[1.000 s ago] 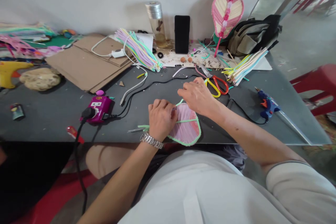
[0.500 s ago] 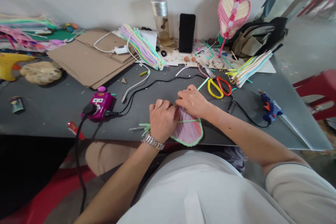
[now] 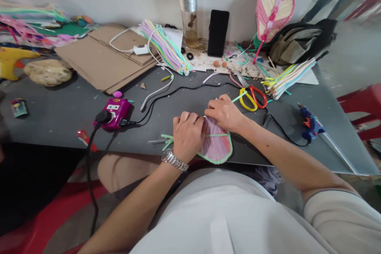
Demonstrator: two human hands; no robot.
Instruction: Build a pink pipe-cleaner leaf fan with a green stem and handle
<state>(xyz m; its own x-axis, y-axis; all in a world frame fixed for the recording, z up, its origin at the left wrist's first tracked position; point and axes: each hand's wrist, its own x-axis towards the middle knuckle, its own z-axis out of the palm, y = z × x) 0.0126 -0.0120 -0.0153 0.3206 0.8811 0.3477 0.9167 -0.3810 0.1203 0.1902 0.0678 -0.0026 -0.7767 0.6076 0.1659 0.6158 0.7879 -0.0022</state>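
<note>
Lying on the table [image 3: 59, 127], red-and-yellow scissors [image 3: 249, 99] sit just beyond the right hand [image 3: 224, 114], with a blue glue gun [image 3: 309, 125] farther right. A pink pipe-cleaner fan [image 3: 216, 147] lies flat beneath both grips: the left hand [image 3: 188, 137] presses over its left side, the right curls onto its upper rim.

A dark grey workshop bench [image 3: 59, 115] carries stacked cardboard sheets [image 3: 98, 59], a yellow glue gun [image 3: 10, 63] at the left end and a blue glue gun [image 3: 309, 125] at the right. Red-and-yellow scissors [image 3: 251, 98] lie near a bundle of pale pipe cleaners [image 3: 287, 79], while a purple power socket [image 3: 114, 113] sits at the front, its black cords trailing across the bench among scattered scraps.
</note>
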